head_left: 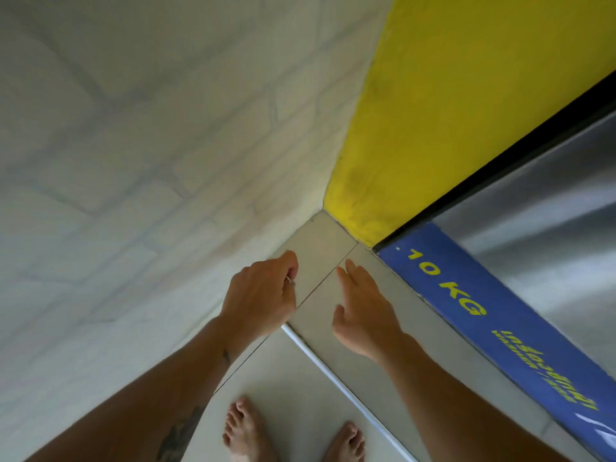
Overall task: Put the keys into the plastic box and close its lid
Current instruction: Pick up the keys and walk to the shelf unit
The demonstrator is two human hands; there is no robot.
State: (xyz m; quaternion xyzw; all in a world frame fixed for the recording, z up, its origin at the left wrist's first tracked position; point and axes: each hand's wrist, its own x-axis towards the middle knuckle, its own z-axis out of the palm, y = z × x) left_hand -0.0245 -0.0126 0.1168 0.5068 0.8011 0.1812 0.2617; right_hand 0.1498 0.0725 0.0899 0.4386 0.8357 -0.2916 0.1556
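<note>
My left hand (pixel 263 295) is held out over the tiled floor with its fingers curled shut; a small silver ring of metal (pixel 290 280) shows between its fingers, most likely the key ring, the rest hidden in the fist. My right hand (pixel 365 311) is beside it, a short gap away, fingers straight and apart, holding nothing. No plastic box is in view.
A white brick wall (pixel 140 168) fills the left, meeting a yellow wall (pixel 450 111) at a corner. A steel machine (pixel 550 228) with a blue "10 KG" strip (pixel 466 301) stands right. A white pipe (pixel 333 371) runs across the grey floor tiles. My bare feet (pixel 246 431) are below.
</note>
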